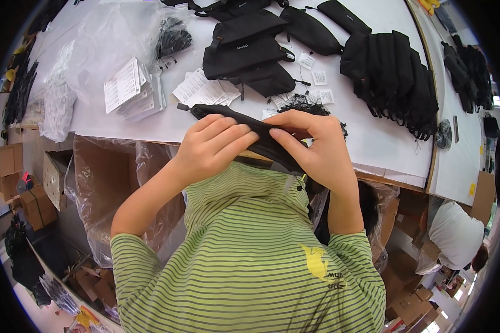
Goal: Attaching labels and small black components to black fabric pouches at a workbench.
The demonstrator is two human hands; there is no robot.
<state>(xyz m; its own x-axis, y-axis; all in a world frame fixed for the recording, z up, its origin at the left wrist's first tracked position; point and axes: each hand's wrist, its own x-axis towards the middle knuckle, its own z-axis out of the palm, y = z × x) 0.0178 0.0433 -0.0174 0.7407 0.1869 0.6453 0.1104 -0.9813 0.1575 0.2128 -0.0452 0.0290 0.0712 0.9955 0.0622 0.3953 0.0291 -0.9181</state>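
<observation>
Both my hands hold one black fabric pouch point(228, 115) close to my chest, at the near edge of the white table point(383, 139). My left hand point(211, 147) grips its middle with the fingers curled over the top. My right hand point(316, 147) pinches the same pouch from the right, thumb and fingers closed on the fabric. The pouch's left end with a small zipper pull sticks out over the table. A tangle of black cords point(308, 105) lies just behind my right hand.
Stacked black pouches point(250, 50) and a row of them point(394, 77) lie farther back, with white paper tags point(311, 61), booklets point(130, 89) and clear plastic bags point(105, 39). A plastic-lined cardboard box point(111, 183) stands at my left. Another person in white point(455, 233) is at the right.
</observation>
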